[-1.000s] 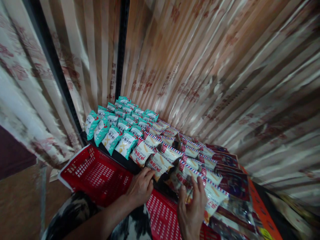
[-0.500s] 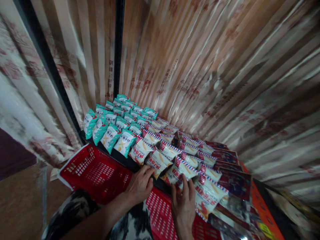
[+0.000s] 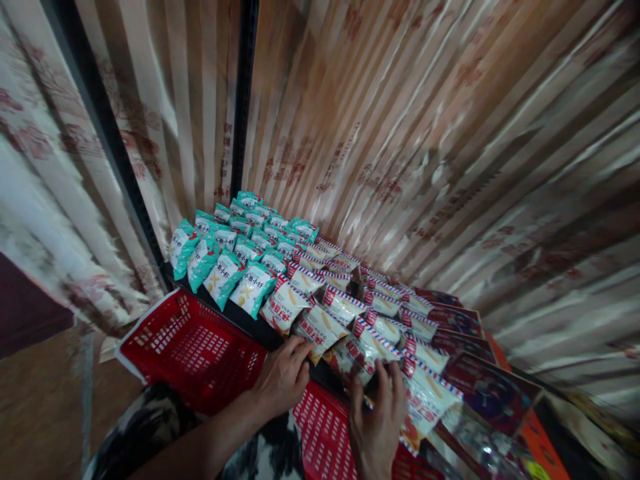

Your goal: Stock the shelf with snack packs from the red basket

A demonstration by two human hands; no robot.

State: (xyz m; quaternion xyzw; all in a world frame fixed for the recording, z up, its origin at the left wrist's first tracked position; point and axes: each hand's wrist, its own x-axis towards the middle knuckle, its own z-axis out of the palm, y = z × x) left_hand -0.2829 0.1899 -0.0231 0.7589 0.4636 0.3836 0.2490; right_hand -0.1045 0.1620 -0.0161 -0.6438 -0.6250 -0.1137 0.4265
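Observation:
My left hand [image 3: 284, 375] rests by the shelf's front edge, loosely bent, thumb apart from the fingers. Its fingertips touch the lower edge of a white-and-red snack bag [image 3: 320, 328]. At the front of the row, my right hand [image 3: 379, 408] has its thumb and fingers apart against the lower part of another snack bag [image 3: 357, 353]; part of that bag is hidden behind the fingers. Close on its right leans a larger-looking white snack bag [image 3: 427, 400] with a striped top edge. Teal snack bags [image 3: 253, 287] stand in rows to the left.
A red plastic basket [image 3: 200, 347] sits below the shelf edge at left, and more red perforated plastic [image 3: 325, 427] shows between my hands. Dark red packs [image 3: 493, 390] lie at right beside an orange box edge [image 3: 545, 447]. A pleated curtain [image 3: 400, 133] hangs behind; a dark post [image 3: 245, 100] rises before it.
My right hand has shifted slightly right along the front bag, its fingers still on it. My left hand stays nearly in place. The view has moved a little.

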